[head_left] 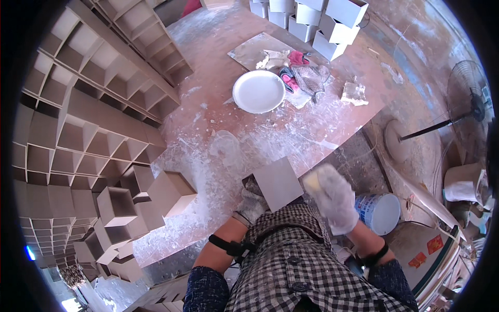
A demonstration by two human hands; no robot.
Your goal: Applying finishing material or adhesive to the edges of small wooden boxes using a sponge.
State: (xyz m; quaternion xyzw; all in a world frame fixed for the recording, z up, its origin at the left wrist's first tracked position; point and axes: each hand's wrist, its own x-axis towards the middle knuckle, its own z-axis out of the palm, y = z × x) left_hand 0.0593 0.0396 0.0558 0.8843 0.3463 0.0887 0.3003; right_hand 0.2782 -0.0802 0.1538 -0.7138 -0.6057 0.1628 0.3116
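Observation:
A square, greyish box [280,184] is held close to my body at the table's near edge. My left hand [251,204], in a dirty white glove, grips it at its left side, where a dark opening shows; some of the fingers are hidden there. Just right of the box is my right hand [335,200], also gloved in white and slightly blurred. It is closed on a pale yellow block, probably a sponge [313,182], near the box's right edge.
White powder covers the reddish table [208,161], which bears a white basin [259,91] and rags [310,78]. Brown open boxes [117,205] are stacked on the left, pale boxes [306,15] at the back. A bucket [382,213] and a standing fan [468,99] are on the right.

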